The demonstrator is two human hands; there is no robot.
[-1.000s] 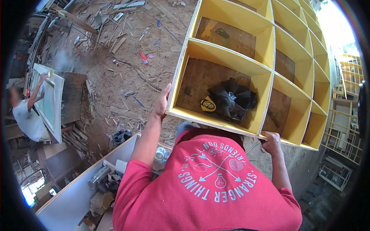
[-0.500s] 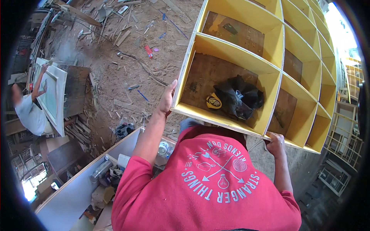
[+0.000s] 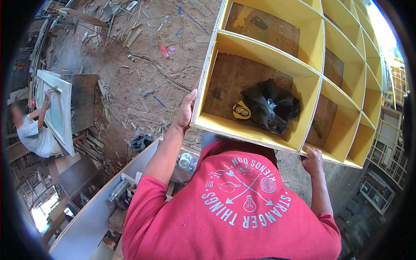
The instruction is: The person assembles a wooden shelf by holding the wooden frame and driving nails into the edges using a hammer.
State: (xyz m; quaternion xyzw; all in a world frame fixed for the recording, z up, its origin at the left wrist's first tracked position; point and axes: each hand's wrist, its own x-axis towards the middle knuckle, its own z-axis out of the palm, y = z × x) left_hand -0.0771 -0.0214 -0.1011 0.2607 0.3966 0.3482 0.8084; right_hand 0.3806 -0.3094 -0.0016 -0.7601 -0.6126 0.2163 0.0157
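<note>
A large yellow-sided wooden shelf unit [image 3: 318,82], divided into square compartments, lies before me with its near edge at my waist. My left hand [image 3: 185,110] grips its left side panel near the front corner, fingers partly hidden by the wood. On the near edge, below a divider, my right hand [image 3: 312,159] is closed around the board. Inside the nearest large compartment are a black plastic bag [image 3: 271,106] and a yellow-and-black tape measure [image 3: 241,111], touching or nearly touching. The compartment beyond holds a small dark flat piece [image 3: 259,22].
At far left a person [image 3: 34,130] works on a white framed panel [image 3: 56,115]. A cable [image 3: 162,71] and wood scraps litter the dirt floor. A box with bottles [image 3: 119,193] and clutter stands at lower left. Lattice frames [image 3: 385,143] stand at right.
The shelf unit and both my hands shift very slightly in view, still gripping. The other person's arm has moved on the white panel, and the head is now more upright.
</note>
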